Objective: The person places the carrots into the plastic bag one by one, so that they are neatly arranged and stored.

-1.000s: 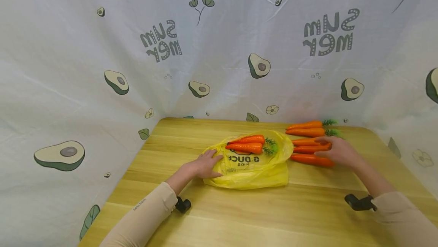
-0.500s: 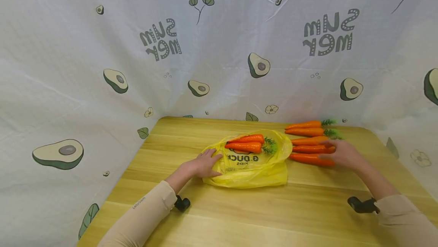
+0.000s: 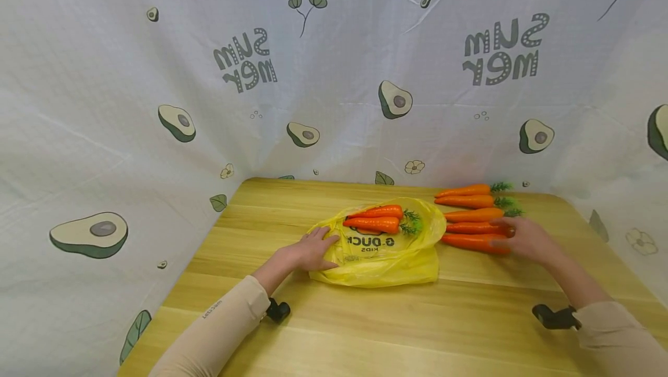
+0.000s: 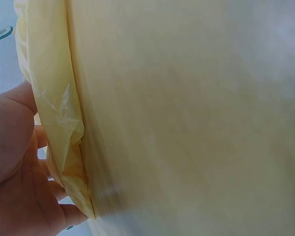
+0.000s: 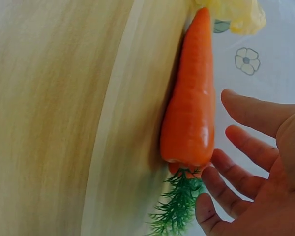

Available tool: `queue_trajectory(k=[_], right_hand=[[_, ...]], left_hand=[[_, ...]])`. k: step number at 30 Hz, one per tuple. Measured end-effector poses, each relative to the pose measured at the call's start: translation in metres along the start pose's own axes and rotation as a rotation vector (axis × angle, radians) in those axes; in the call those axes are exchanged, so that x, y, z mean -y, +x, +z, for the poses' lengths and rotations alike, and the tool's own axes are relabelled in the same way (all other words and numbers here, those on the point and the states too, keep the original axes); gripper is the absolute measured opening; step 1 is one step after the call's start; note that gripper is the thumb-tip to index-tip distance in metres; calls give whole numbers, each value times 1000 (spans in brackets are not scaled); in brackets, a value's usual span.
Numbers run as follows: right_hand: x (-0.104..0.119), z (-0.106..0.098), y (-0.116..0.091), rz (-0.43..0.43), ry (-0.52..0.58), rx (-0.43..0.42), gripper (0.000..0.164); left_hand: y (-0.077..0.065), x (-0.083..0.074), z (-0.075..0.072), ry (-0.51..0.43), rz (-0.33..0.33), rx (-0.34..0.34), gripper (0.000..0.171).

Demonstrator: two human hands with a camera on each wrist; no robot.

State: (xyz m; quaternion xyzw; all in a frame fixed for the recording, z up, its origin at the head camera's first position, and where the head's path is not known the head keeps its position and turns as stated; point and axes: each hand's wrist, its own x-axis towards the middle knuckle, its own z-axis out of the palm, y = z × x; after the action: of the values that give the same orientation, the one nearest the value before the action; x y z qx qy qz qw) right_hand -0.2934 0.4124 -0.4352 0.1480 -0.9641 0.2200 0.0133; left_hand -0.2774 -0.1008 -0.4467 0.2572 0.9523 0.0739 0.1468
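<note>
A yellow plastic bag (image 3: 391, 272) lies flat on the table with two orange carrots (image 3: 373, 225) on top of it. My left hand (image 3: 311, 251) rests on the bag's left end, fingers spread; the left wrist view has the fingers (image 4: 71, 215) along the bag's edge (image 4: 54, 98). To the right of the bag, my right hand (image 3: 528, 239) hovers at the leafy ends of the nearest carrots. In the right wrist view its fingers are parted beside one carrot (image 5: 191, 103) with green leaves (image 5: 172, 206), holding nothing. The front carrot (image 3: 469, 242) has its leaves hidden behind this hand.
Several more carrots lie in a column right of the bag, the farthest (image 3: 464, 191) near the back edge. A white printed curtain (image 3: 334, 75) hangs around the wooden table (image 3: 376, 330). Black wrist mounts (image 3: 553, 316) sit under both forearms.
My right hand has drawn slightly right and toward me, off the third carrot, whose leaves now show. My left hand, the bag and its carrots stay put.
</note>
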Motion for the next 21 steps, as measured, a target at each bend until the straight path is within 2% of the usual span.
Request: queue_trajectory(k=[1,4,7,16,21], right_hand=[[9,-6,-10,61,-31,6,63],[26,-11,-17,87,-59,30,62],[33,-11,-20,96,-61,33,60],[33,-11,-22,85,-62,25,56],[28,-7,-22,51,-107,14,53]], left_hand=[[0,0,0,-1,-1,1,73],[0,0,0,-2,-1,-1,73],[0,0,0,1,1,-3,73],[-3,-3,-1,-1,6,5,73],[-5,-3,-3,-2,7,-4,73]])
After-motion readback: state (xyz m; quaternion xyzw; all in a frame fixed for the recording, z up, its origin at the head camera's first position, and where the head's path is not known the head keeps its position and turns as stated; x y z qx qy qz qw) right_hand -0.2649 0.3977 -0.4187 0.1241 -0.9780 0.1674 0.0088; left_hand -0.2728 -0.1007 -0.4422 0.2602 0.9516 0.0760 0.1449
